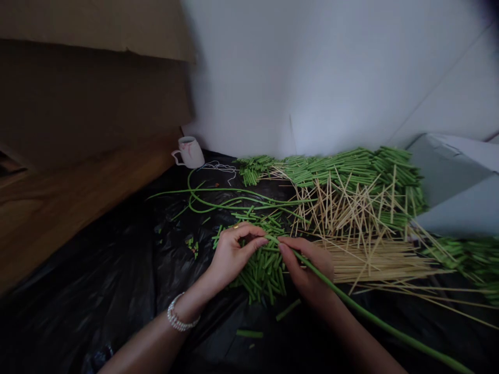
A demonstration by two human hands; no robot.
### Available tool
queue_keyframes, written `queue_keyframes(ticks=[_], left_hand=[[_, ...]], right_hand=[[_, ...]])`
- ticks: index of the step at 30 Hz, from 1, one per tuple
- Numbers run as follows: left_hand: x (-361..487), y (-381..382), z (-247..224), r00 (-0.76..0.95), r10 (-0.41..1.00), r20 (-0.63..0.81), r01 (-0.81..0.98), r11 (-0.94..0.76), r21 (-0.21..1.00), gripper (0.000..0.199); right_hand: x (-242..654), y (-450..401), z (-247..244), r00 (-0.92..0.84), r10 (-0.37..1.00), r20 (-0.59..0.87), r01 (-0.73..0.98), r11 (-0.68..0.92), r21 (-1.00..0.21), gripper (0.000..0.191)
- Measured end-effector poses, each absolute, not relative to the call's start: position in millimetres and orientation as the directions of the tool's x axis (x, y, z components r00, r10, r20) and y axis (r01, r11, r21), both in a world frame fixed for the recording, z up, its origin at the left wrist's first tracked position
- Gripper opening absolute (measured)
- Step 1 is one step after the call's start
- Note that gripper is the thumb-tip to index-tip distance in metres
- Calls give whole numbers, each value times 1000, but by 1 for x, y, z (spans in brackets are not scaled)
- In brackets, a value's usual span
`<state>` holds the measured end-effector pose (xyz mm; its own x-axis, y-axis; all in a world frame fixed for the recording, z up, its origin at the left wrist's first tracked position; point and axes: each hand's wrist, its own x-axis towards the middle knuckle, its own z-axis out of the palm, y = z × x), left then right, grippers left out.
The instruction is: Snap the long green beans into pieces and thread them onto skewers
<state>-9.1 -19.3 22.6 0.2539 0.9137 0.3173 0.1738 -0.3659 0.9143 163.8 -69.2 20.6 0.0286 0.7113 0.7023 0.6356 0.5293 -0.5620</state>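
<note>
A long green garlic scape (pixel 374 313) runs from between my two hands down to the lower right. My left hand (pixel 233 253) pinches its tip between thumb and fingers; a beaded bracelet is on that wrist. Close beside it, my right hand (pixel 312 266) is closed on the same scape, which continues past the palm. Directly below both hands lies a heap of short cut scape pieces (pixel 262 280). A few uncut scapes (pixel 234 197) curl on the black plastic sheet (pixel 128 291) beyond the left hand.
Thin wooden skewers (pixel 382 262) lie right of my hands, some loosely crossed. Stacked rows of cut scapes (pixel 354 163) stand behind them, with more green pieces (pixel 475 259) at far right. A white mug (pixel 191 153), cardboard box (pixel 93 98) and white wall (pixel 249 67) border the area.
</note>
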Motion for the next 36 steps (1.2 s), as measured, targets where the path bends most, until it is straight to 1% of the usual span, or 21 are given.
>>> queue_keyframes(ticks=[2, 3, 5, 7, 9, 11, 13, 16, 18, 21, 24, 26, 28, 29, 30, 32, 33, 34, 36], left_hand=[[-8, -19, 22, 264, 951, 160, 21, -172, 985, 11], [-7, -19, 21, 278, 956, 90, -55, -78, 995, 14], [-5, -19, 18, 313, 950, -17, -193, 81, 978, 20], [-4, -19, 15, 340, 936, -90, -295, 197, 935, 26], [-4, -19, 14, 366, 918, -150, -353, 287, 891, 29], [-3, -20, 14, 388, 904, -180, -382, 335, 861, 29], [-3, -21, 15, 405, 897, -175, -410, 350, 842, 26], [0, -23, 16, 387, 910, -150, -440, 326, 837, 23], [1, -24, 17, 372, 917, -142, -440, 309, 843, 22], [0, -20, 20, 349, 930, -119, -482, 287, 828, 23], [-6, -13, 23, 253, 965, -76, -533, 204, 821, 22], [-9, -11, 24, 199, 980, 2, -445, 89, 891, 22], [-10, -13, 24, 198, 975, 101, -253, -49, 966, 21], [-9, -16, 23, 213, 966, 147, -132, -121, 984, 20], [-9, -19, 22, 235, 953, 189, -8, -193, 981, 19], [-7, -25, 20, 284, 924, 257, 191, -317, 929, 15], [-7, -26, 19, 308, 912, 272, 244, -352, 904, 14], [-6, -27, 19, 329, 905, 269, 256, -359, 897, 13], [-6, -26, 19, 369, 908, 198, 179, -278, 944, 14]], right_hand=[[162, -71, 17, -29, 671, 741, 697, 545, -466, 15], [160, -72, 14, -49, 654, 755, 722, 545, -426, 15], [158, -72, 9, -85, 629, 773, 752, 549, -364, 14], [156, -72, 5, -116, 616, 779, 747, 572, -340, 14], [154, -70, 2, -132, 627, 768, 712, 598, -367, 14], [153, -69, 1, -112, 663, 740, 659, 607, -444, 15], [154, -67, 2, -78, 717, 693, 604, 587, -539, 14], [155, -66, 4, -15, 803, 595, 545, 506, -669, 14], [156, -66, 5, 26, 845, 533, 521, 444, -729, 14], [157, -66, 7, 59, 868, 494, 514, 398, -760, 15], [158, -66, 7, 64, 869, 490, 519, 391, -760, 16], [158, -66, 7, 56, 878, 475, 508, 385, -770, 16], [158, -65, 6, 45, 890, 453, 495, 374, -784, 15], [157, -65, 6, 38, 897, 440, 485, 368, -793, 15], [157, -65, 6, 34, 905, 424, 471, 360, -806, 16], [157, -64, 9, 53, 923, 381, 419, 326, -848, 15], [158, -63, 10, 77, 935, 347, 373, 296, -879, 14], [159, -62, 11, 101, 949, 300, 312, 256, -915, 14], [163, -59, 12, 141, 972, 187, 139, 167, -976, 16]])
